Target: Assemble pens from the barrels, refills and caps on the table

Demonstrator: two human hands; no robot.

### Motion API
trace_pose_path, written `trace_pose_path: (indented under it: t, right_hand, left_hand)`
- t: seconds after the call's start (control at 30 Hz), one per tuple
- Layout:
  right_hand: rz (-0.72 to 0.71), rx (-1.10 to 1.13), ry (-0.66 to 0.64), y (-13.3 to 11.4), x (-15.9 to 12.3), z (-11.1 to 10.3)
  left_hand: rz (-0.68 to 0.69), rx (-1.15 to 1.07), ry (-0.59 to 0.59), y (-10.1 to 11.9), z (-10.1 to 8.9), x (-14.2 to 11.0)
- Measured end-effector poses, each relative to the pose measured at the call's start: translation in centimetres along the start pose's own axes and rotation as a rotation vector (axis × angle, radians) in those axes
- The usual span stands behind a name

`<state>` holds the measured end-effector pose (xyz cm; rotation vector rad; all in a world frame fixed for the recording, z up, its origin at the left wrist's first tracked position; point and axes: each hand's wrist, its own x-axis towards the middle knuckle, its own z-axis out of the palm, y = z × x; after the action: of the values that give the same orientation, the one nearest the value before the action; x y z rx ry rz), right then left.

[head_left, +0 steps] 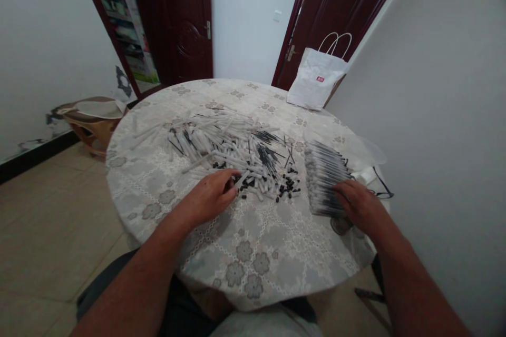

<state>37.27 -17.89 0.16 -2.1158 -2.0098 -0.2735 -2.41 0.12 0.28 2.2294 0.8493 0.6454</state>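
Note:
At the near edge of a loose pile, my left hand (211, 196) is closed, thumb and forefinger pinching a small translucent pen cap (242, 179). Beside it lie short clear caps (263, 185) and small black plugs (290, 183). Behind these are long clear pen barrels (205, 137) and thin dark refills (268, 158). My right hand (360, 205) is at the near right end of a neat stack of pens (326, 176), its fingers curled together on a pen there. The fingertips are partly hidden and slightly blurred.
A patterned cloth covers the round table (245, 268). Eyeglasses (383, 192) and a white object (364, 175) lie right of the stack, with a round dark container (340, 225) nearby. A white paper bag (316, 79) stands at the back; a wooden stool (93, 124) is left.

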Motion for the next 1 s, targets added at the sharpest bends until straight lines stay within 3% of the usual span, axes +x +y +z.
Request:
trace_pose_path:
  t: [0.1, 0.23, 0.37, 0.47, 0.57, 0.73, 1.0]
  right_hand:
    - [-0.024, 0.054, 0.028, -1.8, 1.5, -1.0]
    - [-0.037, 0.11, -0.028, -6.2, 5.0, -1.8]
    - [0.032, 0.064, -0.189, -10.8, 8.8, -0.7]
    - [0.092, 0.02, -0.265, -13.0, 10.4, 0.9]
    - [0.131, -0.008, -0.301, -13.8, 10.9, 2.6]
    - [0.15, 0.038, -0.301, -13.6, 10.8, 4.1]
    - [0.161, 0.289, -0.095, -12.3, 10.8, 3.0]
  left_hand:
    - [-0.09, -0.199, 0.059, 0.5, -0.3, 0.4]
    - [-0.193, -0.574, 0.091, 1.0, -0.3, 0.7]
    - [-0.263, -0.896, 0.088, 0.8, 0.2, 1.0]
    - [-0.333, -1.057, 0.101, 0.5, 0.4, 1.3]
    - [-0.379, -1.183, 0.138, 0.4, 0.3, 1.4]
    - [-0.318, -1.218, 0.191, 0.2, 0.2, 1.3]
    - [-0.314, -1.336, 0.378, -0.1, 0.3, 1.8]
